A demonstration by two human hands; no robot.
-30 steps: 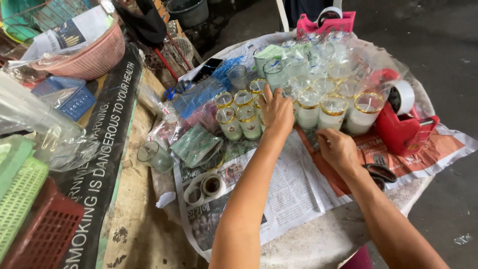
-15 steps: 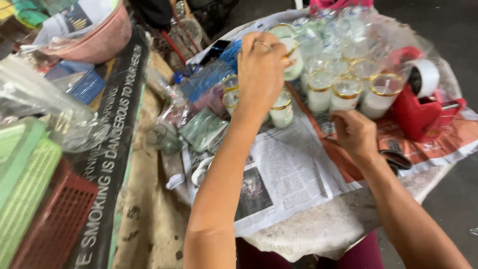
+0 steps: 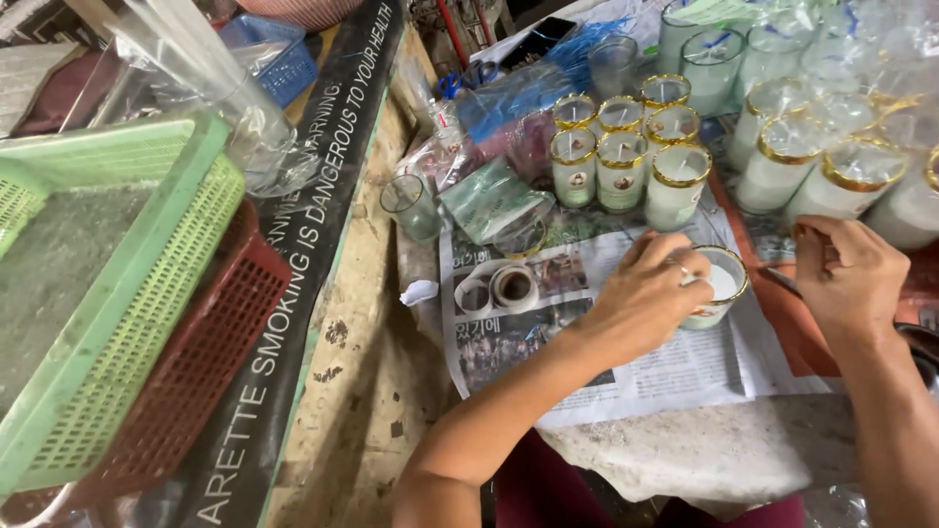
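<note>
Left hand (image 3: pixel 646 293) curled around a gold-rimmed candle glass (image 3: pixel 719 286) on the newspaper (image 3: pixel 675 376) covering the table; right hand (image 3: pixel 846 279) pinching a thin tool (image 3: pixel 782 282). Best kept upright, gripped low. Black banner (image 3: pixel 293 293) with white lettering at left, beside green basket (image 3: pixel 108 293).

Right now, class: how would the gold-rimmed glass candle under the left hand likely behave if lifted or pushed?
The candle glass looks wax-filled, so probably heavy for its size. Its smooth glass wall may be slippery and breakable. Wide and squat on the newspaper, it would likely slide rather than tip under the left hand.
</note>
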